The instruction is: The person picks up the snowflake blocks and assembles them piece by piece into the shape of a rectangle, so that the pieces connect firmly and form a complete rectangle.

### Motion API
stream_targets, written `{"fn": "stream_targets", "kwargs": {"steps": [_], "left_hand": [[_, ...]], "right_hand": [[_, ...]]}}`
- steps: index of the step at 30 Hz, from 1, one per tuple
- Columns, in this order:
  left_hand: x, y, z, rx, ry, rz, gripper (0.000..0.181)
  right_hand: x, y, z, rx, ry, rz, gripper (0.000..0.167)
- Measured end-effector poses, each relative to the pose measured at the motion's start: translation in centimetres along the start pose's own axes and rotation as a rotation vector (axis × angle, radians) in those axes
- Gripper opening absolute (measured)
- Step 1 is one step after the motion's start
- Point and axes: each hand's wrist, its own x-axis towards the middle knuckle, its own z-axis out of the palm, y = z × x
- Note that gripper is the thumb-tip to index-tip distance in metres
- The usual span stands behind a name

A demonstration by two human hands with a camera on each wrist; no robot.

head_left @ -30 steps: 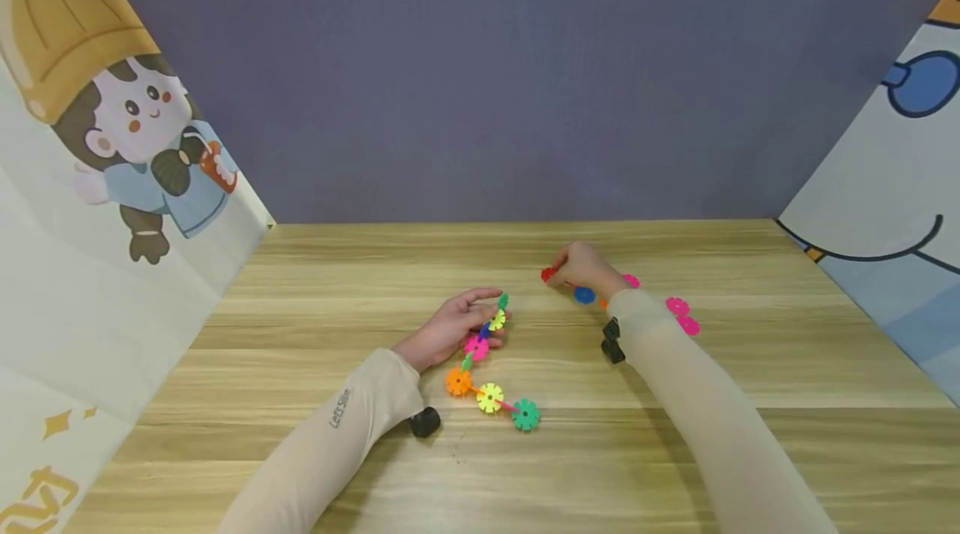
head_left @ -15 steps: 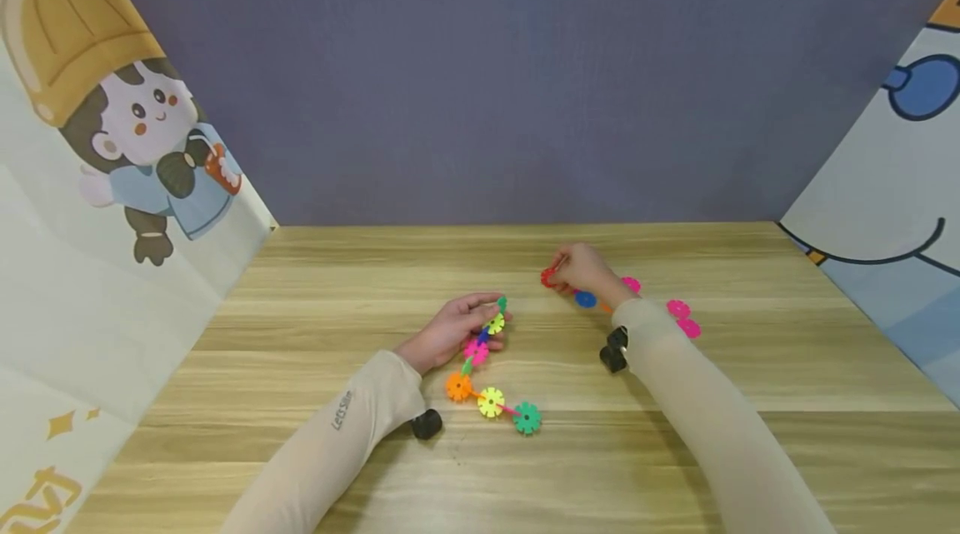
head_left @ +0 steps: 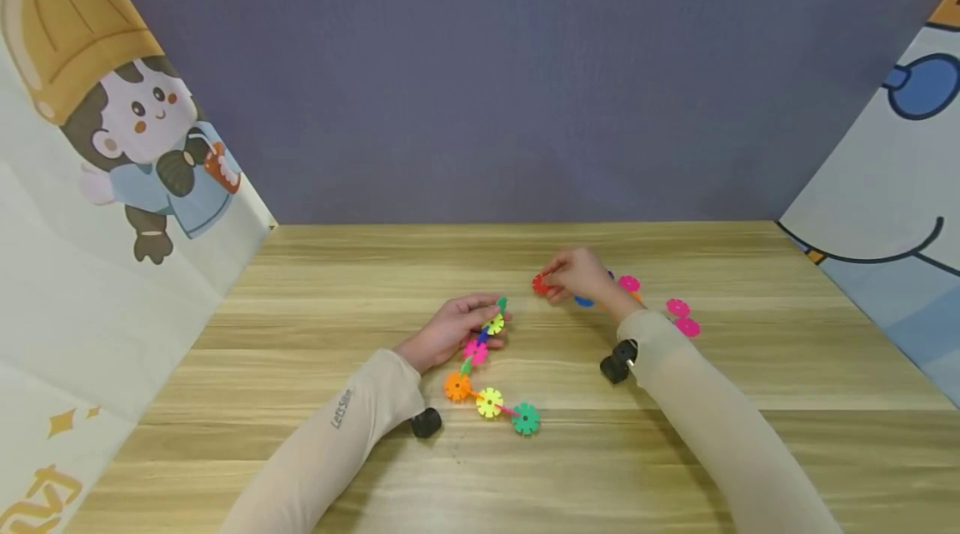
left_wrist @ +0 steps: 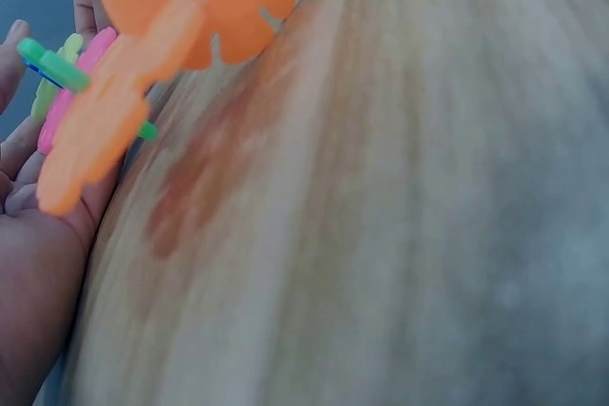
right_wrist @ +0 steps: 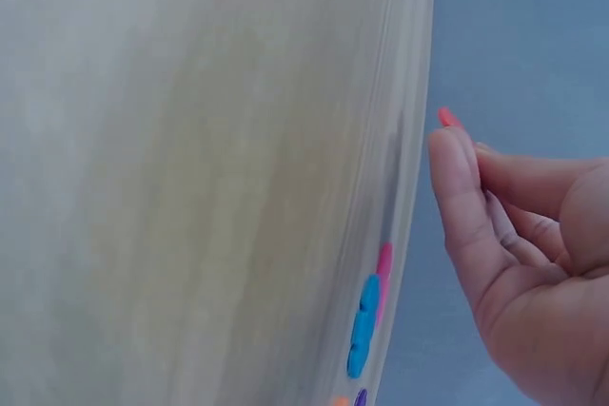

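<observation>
My left hand [head_left: 450, 330] pinches the upper end of a chain of notched plastic snowflake discs, near its yellow disc [head_left: 494, 323] and green end disc [head_left: 502, 305]. The chain hangs toward me through a pink disc [head_left: 475, 351], an orange disc [head_left: 457, 387] and a second yellow disc [head_left: 490, 402] to another green disc [head_left: 526, 418]. Orange pieces [left_wrist: 257, 7] loom large in the left wrist view. Farther right, my right hand [head_left: 581, 276] pinches a red snowflake disc [head_left: 538, 285] between thumb and fingertips. In the right wrist view only the red disc's edge [right_wrist: 447, 117] shows.
Loose discs lie by my right forearm: a blue one [head_left: 584, 301] partly hidden by the hand, a pink one [head_left: 628, 283], and two more pink discs [head_left: 682, 316]. A wooden table [head_left: 337, 284] meets a dark back panel [head_left: 525, 84]. Printed panels stand at both sides.
My right hand has moved slightly left and toward me with the red disc, away from the blue one. My left hand and its chain have stayed nearly in place.
</observation>
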Motion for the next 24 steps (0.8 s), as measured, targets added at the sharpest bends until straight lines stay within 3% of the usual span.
{"fn": "stream_targets", "kwargs": {"steps": [24], "left_hand": [[-1.0, -0.2, 0.3, 0.010, -0.057, 0.017, 0.040]], "right_hand": [[-3.2, -1.5, 2.4, 0.015, -0.054, -0.106, 0.018]]}}
